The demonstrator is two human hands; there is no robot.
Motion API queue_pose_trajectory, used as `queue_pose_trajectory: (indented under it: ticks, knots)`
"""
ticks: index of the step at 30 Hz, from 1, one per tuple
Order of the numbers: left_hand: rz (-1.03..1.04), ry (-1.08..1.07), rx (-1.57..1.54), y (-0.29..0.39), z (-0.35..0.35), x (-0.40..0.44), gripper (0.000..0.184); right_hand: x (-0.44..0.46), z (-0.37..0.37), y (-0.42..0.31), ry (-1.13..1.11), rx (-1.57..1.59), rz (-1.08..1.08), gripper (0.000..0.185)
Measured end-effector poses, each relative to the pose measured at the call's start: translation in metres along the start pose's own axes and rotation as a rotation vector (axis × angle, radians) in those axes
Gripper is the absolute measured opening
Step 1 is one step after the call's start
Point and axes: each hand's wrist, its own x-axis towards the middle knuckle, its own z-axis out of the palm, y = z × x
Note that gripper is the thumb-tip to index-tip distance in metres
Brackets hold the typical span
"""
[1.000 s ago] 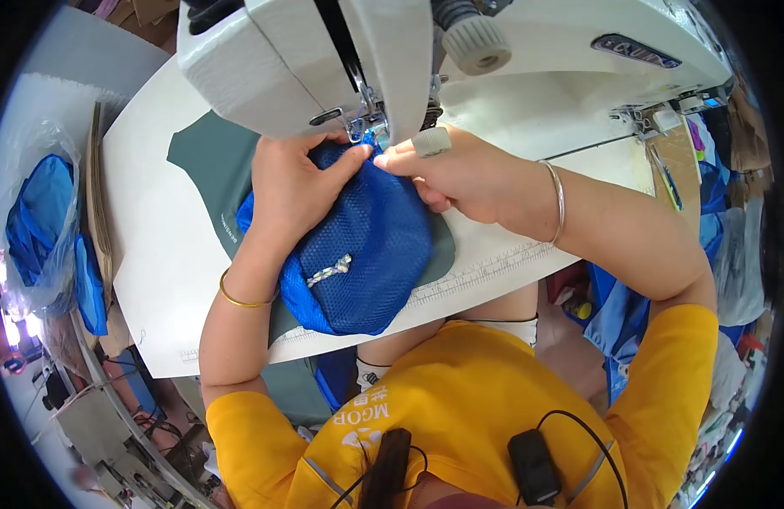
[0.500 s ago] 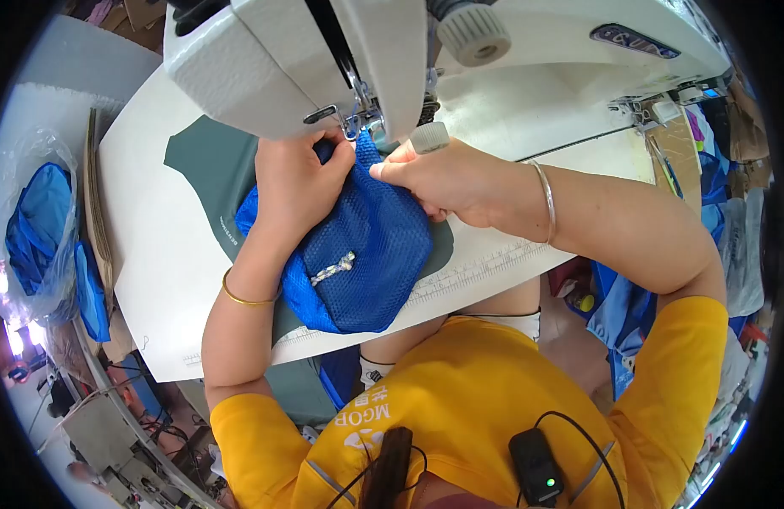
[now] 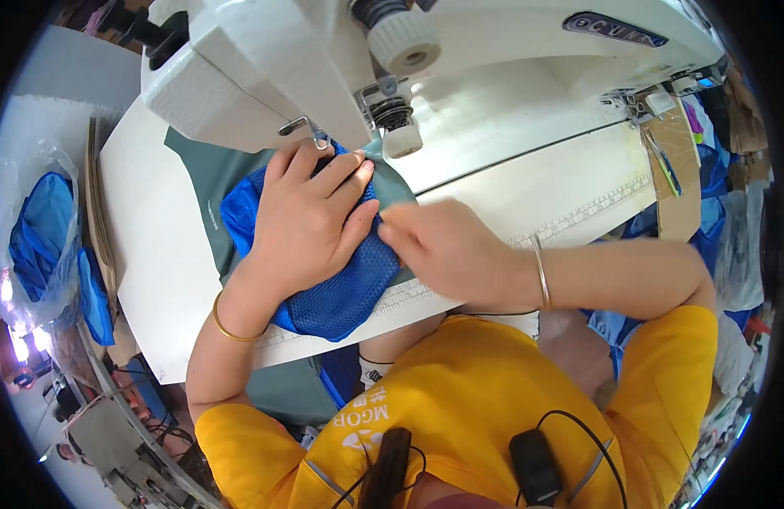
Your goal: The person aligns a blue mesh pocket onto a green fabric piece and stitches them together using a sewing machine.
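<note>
Left hand [image 3: 303,225] touches mesh [image 3: 345,293]; shirt [image 3: 494,390] reads "MGOB", machine badge [image 3: 615,28] perhaps "CUN".

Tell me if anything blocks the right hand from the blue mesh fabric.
Nothing visible: the right hand is at the edge of the blue mesh fabric, and the left hand lies on it, just to the left.

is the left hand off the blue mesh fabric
No, the left hand lies with its fingers extended over the blue mesh fabric, under the sewing machine's head.
</note>
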Motion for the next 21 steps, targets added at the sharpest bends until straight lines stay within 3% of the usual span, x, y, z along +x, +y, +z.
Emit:
queue_pose_trajectory:
  ticks: [2,3,5,9,15,17,21]
  knots:
    - [0.012,0.017,0.073,0.005,0.0,-0.002,0.038,-0.027,0.006,0.011,0.125,-0.537,-0.401,0.026]
    - [0.019,0.031,0.146,0.006,0.001,-0.003,0.04,-0.034,0.009,0.02,0.12,-0.538,-0.401,0.026]
    - [0.003,0.021,0.15,0.011,0.002,-0.002,0.041,-0.045,0.017,0.033,0.292,-0.804,-0.661,0.041]
    - [-0.019,-0.035,0.187,0.015,-0.002,0.0,0.044,-0.058,0.019,0.031,0.243,-0.812,-0.632,0.043]
    - [-0.049,0.012,0.162,0.017,0.004,-0.005,0.046,-0.037,-0.004,0.036,0.201,-0.786,-0.778,0.039]
    - [-0.048,0.015,0.16,0.016,0.005,-0.005,0.047,-0.009,-0.015,0.033,0.369,-0.718,-0.729,0.035]
    - [-0.061,0.001,0.149,0.016,0.005,-0.006,0.049,0.034,-0.031,0.031,0.485,-0.845,-0.756,0.036]
